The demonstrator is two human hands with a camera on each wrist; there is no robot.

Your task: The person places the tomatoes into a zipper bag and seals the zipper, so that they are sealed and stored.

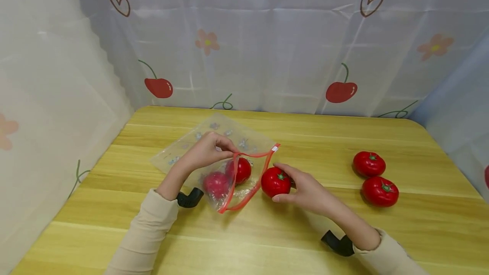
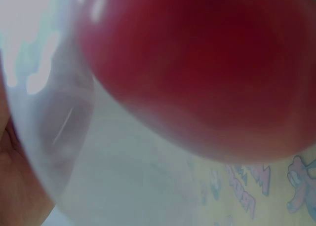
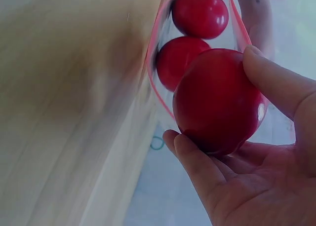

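My left hand [image 1: 208,152] pinches the red-edged rim of a clear zip bag [image 1: 257,138], whose mouth gapes toward the right. Inside the bag lie two red tomatoes, one near the opening [image 1: 243,170] and one deeper behind the plastic [image 1: 216,185]. Close outside the mouth, my right hand [image 1: 307,188] grips another tomato [image 1: 276,182] between thumb and fingers, its green stem mark upward. In the right wrist view this held tomato [image 3: 217,102] partly covers one of the bagged ones. A blurred tomato [image 2: 207,78] behind plastic fills much of the left wrist view.
Two more tomatoes, one farther back [image 1: 369,164] and one nearer [image 1: 380,191], sit together at the right of the wooden table [image 1: 267,241]. Black wrist mounts show beside the left [image 1: 190,197] and right [image 1: 338,243] forearms. A printed curtain [image 1: 248,54] hangs behind the table.
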